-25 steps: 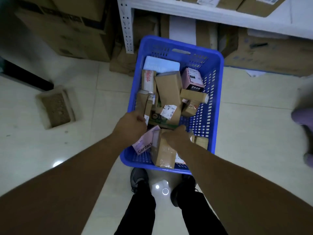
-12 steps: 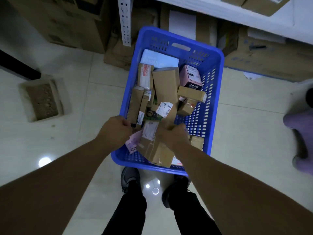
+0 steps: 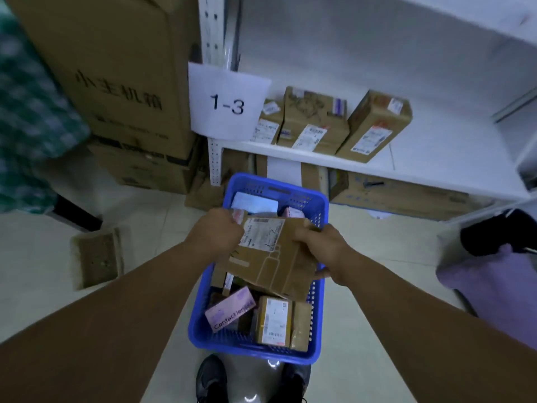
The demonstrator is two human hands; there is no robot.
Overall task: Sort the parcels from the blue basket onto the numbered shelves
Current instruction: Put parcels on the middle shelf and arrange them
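Beyond the blue plastic basket's far rim, the white metal shelf shows bare board right of three labelled cardboard boxes. A flat brown cardboard parcel hangs over the basket — the left hand and right hand grip its opposite ends. A paper sign reads "1-3"; a pink box — "Contact lenses".

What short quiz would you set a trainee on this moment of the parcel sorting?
1. True or false: the left hand and the right hand both grip the brown parcel above the blue basket.
2. The paper sign on the shelf post reads: A) 1-3 B) 2-1 C) 3-4.
3. How many shelved parcels stand on the white shelf beside that sign?
Key: 1 true; 2 A; 3 three.
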